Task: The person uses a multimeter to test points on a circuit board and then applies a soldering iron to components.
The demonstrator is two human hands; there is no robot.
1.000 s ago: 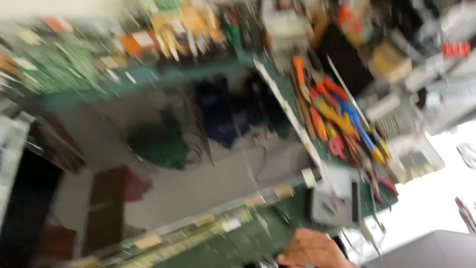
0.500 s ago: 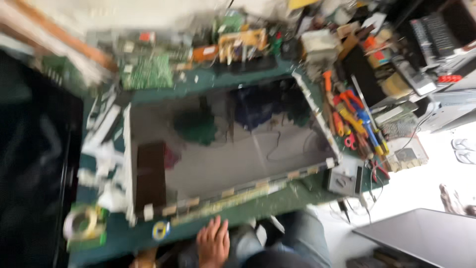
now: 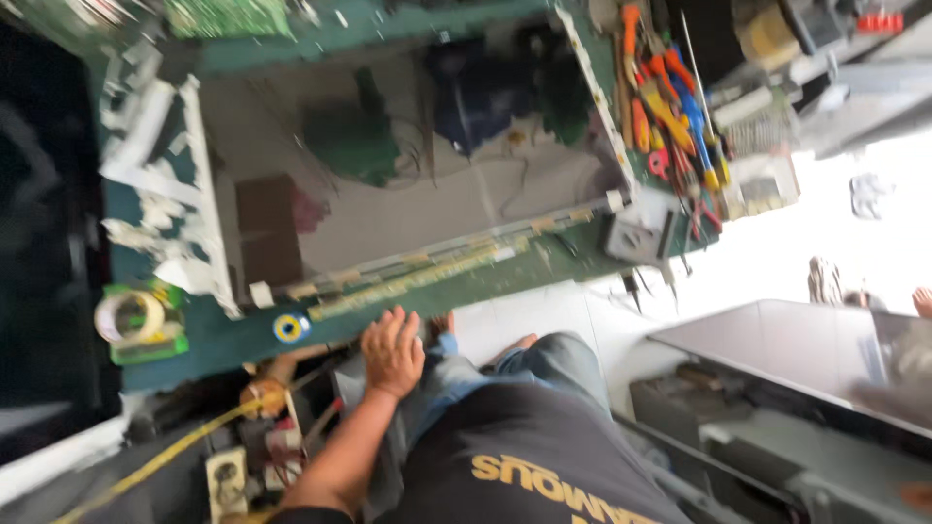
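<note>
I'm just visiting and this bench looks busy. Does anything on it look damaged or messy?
Yes. Torn white strips lie crumpled in a heap along the left edge of the opened flat panel. Screwdrivers lie bunched at its right. Only one hand shows, resting at the bench edge.

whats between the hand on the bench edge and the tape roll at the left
In the head view, a small blue and yellow roll lies on the green bench top between the hand and the tape roll.

We see a shiny, smooth glass-like panel (image 3: pixel 388 184) lying on the matt green bench top (image 3: pixel 233 335). The screwdrivers (image 3: pixel 670 97) have glossy plastic handles. Our trousers (image 3: pixel 544 364) are soft blue cloth.
</note>
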